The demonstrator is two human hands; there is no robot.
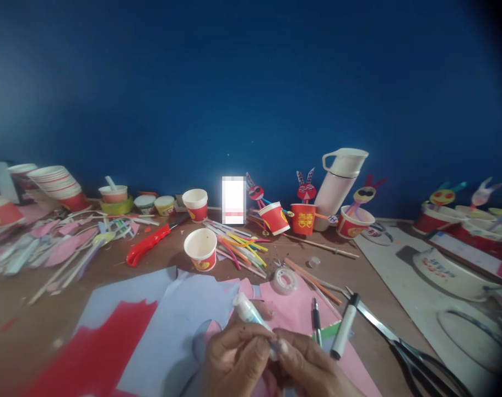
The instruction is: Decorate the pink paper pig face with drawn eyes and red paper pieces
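Low in the middle, my left hand [238,361] is closed around a small white tube [251,311] with bluish print, which looks like a glue tube. It tilts up to the left. My right hand [311,361] pinches at the tube's lower end, where a small clear part shows between the fingertips; its exact shape is partly hidden. Under the hands lie pink paper [281,309] and pale blue paper [163,325]. To the right of my right hand are a black pen [316,317] and a white marker [345,328].
Large scissors [393,336] lie at right, a tape roll [285,281] ahead. Beyond are a paper cup [201,251], coloured sticks [242,245], a red-handled knife [147,245] and a leaning flask [337,184]. Rabbit-like cup figures [303,215] stand along the blue wall; paper scraps [64,237] cover the left.
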